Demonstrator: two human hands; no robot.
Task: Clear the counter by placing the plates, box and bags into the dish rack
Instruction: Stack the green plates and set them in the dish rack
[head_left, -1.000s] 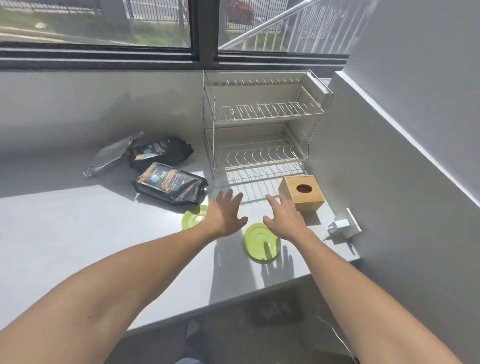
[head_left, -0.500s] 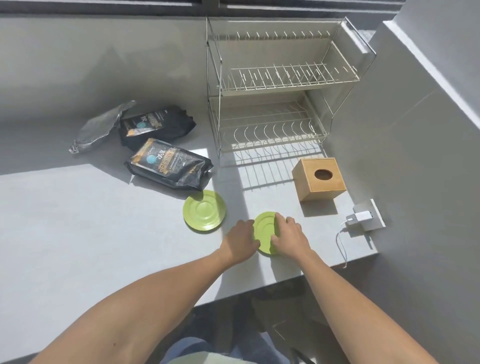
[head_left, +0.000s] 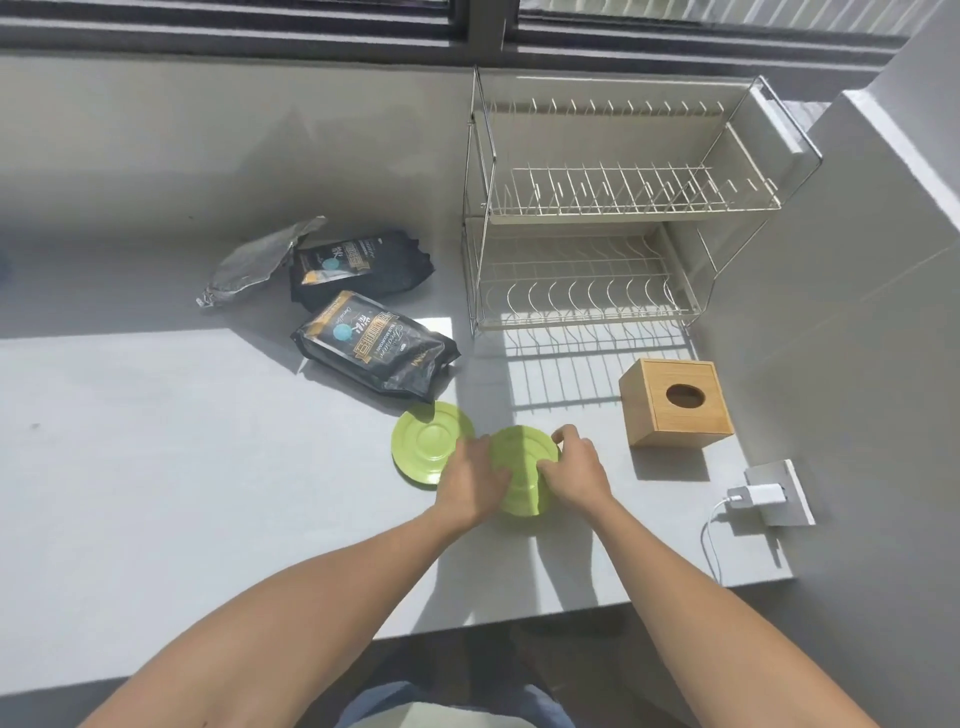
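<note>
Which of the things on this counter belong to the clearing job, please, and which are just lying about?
Part of the job:
- round green plate held by both hands
- second round green plate
- square wooden box with a round hole
- two black printed bags
- crumpled silver foil bag
- two-tier wire dish rack

Lying about:
- white charger plugged into a wall socket

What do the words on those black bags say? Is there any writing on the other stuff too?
Nearer black bag: a gold label and script lettering, too blurred to read.
Farther black bag: pale lettering and a blue circle, too small to read.
Silver bag: no writing shows.
Wooden box, both green plates, dish rack, white charger: no writing shows.
So nothing here can be read for sure.
</note>
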